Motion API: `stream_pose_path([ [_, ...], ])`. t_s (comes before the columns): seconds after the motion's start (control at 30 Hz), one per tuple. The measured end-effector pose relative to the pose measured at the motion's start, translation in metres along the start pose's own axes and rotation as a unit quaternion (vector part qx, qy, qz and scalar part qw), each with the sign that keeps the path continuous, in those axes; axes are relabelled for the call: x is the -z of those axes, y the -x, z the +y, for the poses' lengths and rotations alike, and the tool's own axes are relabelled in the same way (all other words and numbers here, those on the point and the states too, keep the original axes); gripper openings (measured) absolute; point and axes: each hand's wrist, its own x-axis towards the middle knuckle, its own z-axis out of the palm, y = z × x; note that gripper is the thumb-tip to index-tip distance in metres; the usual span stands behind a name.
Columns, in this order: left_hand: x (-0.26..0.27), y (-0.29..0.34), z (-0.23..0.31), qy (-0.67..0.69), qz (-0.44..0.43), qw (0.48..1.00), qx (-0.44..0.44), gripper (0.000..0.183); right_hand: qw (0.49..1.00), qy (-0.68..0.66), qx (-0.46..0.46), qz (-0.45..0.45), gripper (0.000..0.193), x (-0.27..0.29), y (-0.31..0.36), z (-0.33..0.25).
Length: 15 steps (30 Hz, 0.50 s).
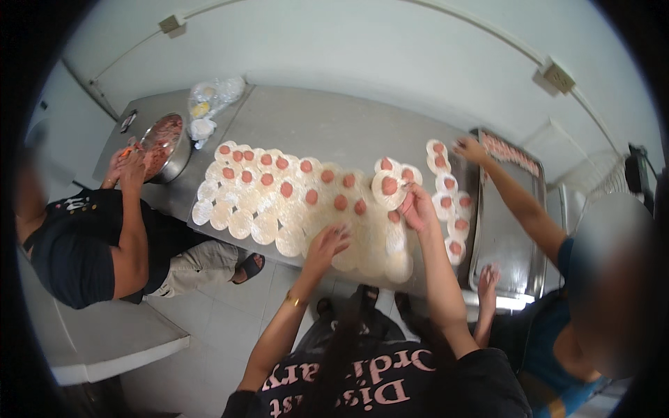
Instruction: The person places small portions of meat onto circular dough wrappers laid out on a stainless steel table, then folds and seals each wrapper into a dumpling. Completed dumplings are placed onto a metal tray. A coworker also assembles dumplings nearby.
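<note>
My right hand (418,207) pinches the edge of a round dough wrapper (387,198) with a ball of pink minced meat on it. It is above the right end of a wide sheet of overlapping, floured wrappers (268,226). My left hand (329,244) hovers at the near side of these wrappers with its fingers stretched out and nothing visible in them. Meat balls (286,189) dot the far and middle rows, while the near rows at the left are bare. A separate strip of wrappers with meat (447,202) lies to the right of my right hand.
On the steel table (300,115), a co-worker at the left has both hands by a metal bowl (182,155) of minced meat. Beyond it lies a plastic bag (226,90). At the right, another co-worker reaches over a metal tray (505,216) with filled pieces along its far end.
</note>
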Motion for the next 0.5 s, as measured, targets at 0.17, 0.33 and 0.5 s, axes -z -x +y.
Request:
stream_pose_path([
  [0.17,-0.039,-0.024,-0.013,0.007,-0.141,0.986,0.090,0.034,0.994,0.043,-0.019,0.098,0.018,0.006,0.105,0.046],
  [0.33,-0.070,-0.022,-0.058,-0.056,-0.206,0.974,0.072,0.032,0.980,0.007,0.018,0.198,0.019,0.034,0.174,0.060],
  [0.5,-0.112,-0.037,-0.096,-0.252,-0.283,0.922,-0.080,0.031,0.940,-0.022,0.050,0.337,0.020,0.069,0.213,0.068],
])
